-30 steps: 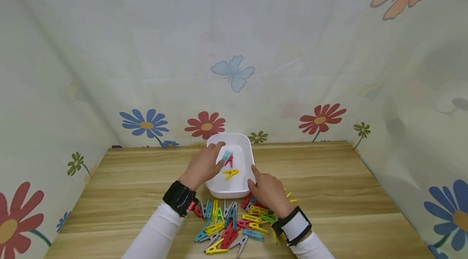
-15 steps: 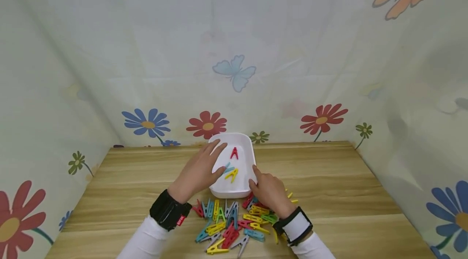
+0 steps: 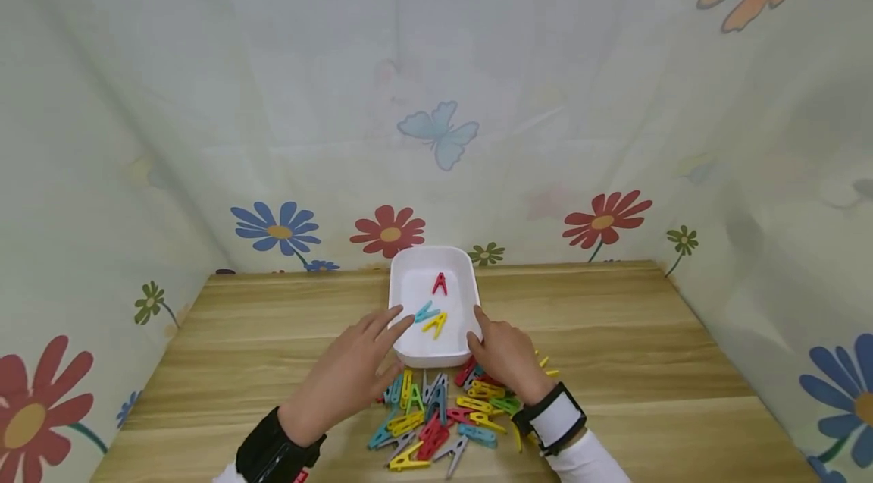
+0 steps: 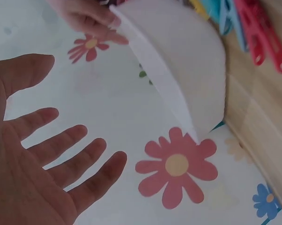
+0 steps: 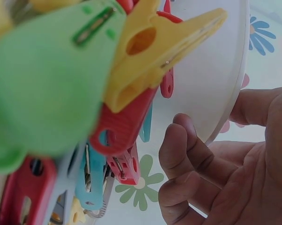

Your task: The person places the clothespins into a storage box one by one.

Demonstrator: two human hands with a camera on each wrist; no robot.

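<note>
The left hand (image 3: 348, 381) hovers with fingers spread, holding nothing, just beside the white tray's (image 3: 461, 265) near left corner. The right hand (image 3: 503, 355) has its fingers curled at the tray's near right rim, seemingly gripping it. Red (image 3: 439, 283), blue (image 3: 426, 312) and yellow (image 3: 435, 324) pegs lie inside; a peg pile (image 3: 436, 422) covers the counter (image 3: 614, 346) below

Head view: looks forward and down from above my arms, table (image 3: 614, 331) at lower frame. Left wrist view: close, palm-side, facing the white tray (image 4: 188, 61). Right wrist view: very close, clothespins (image 5: 131, 70) filling upper left. All share the white tray.
</note>
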